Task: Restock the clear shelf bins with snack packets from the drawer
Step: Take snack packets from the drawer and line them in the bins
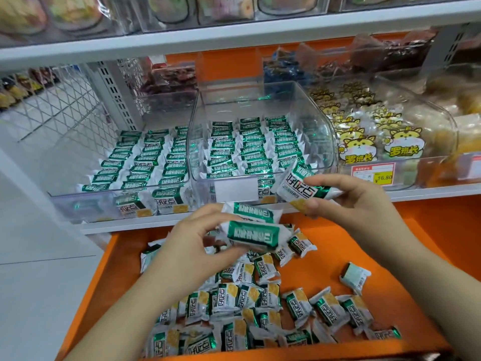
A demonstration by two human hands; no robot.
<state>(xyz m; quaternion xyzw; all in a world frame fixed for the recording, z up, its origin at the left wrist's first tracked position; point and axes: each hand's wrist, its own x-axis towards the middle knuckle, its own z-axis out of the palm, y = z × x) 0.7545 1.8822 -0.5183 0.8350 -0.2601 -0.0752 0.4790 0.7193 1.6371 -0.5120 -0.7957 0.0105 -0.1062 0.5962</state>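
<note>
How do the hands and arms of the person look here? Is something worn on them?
The left hand and right hand are bare: no gloves, rings, watch or bracelet in view. The left arm and right arm are uncovered down to the picture's edge, and no sleeve shows. The nails look short and unpainted.

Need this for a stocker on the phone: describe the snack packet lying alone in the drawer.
Start at the pulled-out orange drawer under the white shelf. Its heap of green-and-white snack packets fills the left and near part. The lone packet lies right of the heap on bare orange, touching none, its pale side up.
</note>
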